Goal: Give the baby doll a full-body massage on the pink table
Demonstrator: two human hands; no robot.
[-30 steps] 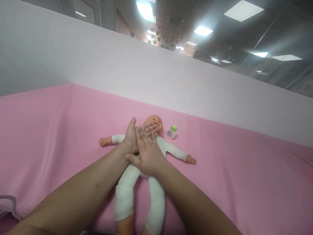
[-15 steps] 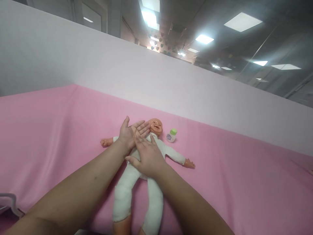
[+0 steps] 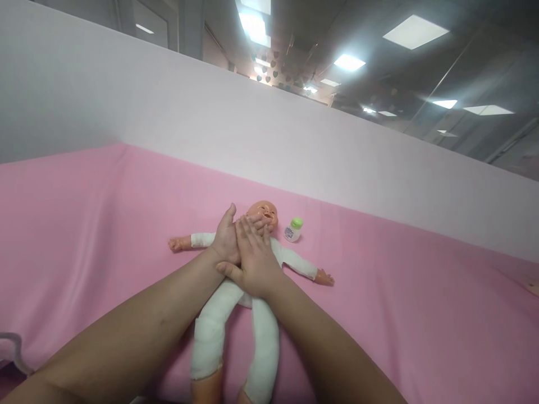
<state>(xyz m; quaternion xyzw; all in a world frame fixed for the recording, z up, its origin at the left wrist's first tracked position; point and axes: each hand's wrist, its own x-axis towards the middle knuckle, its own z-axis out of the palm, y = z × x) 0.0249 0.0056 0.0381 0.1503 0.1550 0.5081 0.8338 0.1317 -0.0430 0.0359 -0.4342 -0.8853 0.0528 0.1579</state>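
Two hands lie flat, palm against palm, above the chest of a baby doll (image 3: 252,292). The left hand (image 3: 225,242) and right hand (image 3: 252,259) have fingers extended and grip nothing. The doll lies face-up, arms spread, on a pink sheet (image 3: 84,224). A small green-capped bottle (image 3: 293,229) stands just beside its head.
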